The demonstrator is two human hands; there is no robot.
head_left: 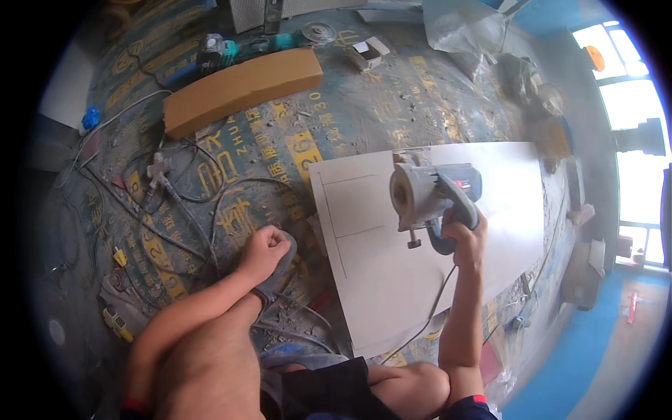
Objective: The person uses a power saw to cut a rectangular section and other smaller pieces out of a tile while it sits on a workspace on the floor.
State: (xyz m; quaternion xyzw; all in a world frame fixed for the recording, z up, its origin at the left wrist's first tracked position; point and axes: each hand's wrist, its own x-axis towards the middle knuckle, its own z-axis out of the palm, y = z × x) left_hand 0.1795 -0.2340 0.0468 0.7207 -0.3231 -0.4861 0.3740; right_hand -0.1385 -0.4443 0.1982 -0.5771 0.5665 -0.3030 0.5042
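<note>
Cutting along lines marked on the tile (448, 231).
Right hand (465, 234) grips the tile cutter (427, 199); left hand (264, 252) clenched empty; next, lower the blade squarely.

Count, taken from my grip outward. One corded cutting saw (428, 199), held in my right grip (465, 234). One pale tile (490, 231), directly under that grip; two long scored lines and one short cross line on it. One sandal (278, 269), beneath my left grip (262, 252), which is closed in a fist. One tan block (241, 89), well beyond my left grip. One teal power tool (231, 49), just past that block. One small open box (369, 52), far ahead of my right grip. Loose cables (182, 203) left of my left grip: several, exact number not resolvable.
</note>
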